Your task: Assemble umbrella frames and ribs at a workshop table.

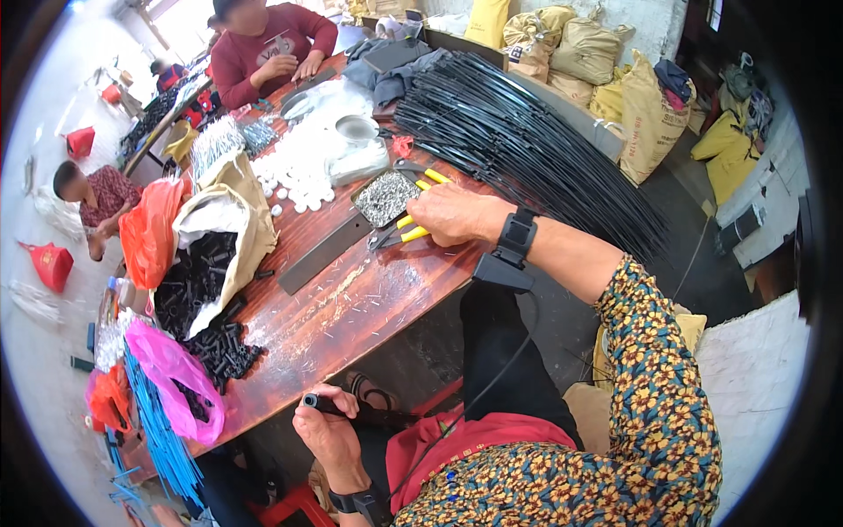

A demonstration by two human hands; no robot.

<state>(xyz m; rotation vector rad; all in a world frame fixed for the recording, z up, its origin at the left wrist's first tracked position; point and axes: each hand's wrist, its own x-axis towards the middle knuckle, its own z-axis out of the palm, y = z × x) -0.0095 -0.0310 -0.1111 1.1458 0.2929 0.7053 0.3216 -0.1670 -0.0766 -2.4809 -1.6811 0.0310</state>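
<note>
- open sack (248,200), black pieces (233,353) spilling onto the desk (347,307)
- left hand (334,442): fingers pinching a black tube (310,400), right by the desk's near edge
- tin (358,207) of tiny metal bits
- right hand (457,215): fingers curled over yellow-handled pliers (414,234), can't tell how tightly

tabletop (364,307) free past left grip (330,437) — grey bar (325,256) beyond

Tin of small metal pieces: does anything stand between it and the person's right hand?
Nothing visible does: the right hand is right by the tin, though contact is unclear. Yellow handles show beside the hand, leaving the tin's open top clear.
</note>
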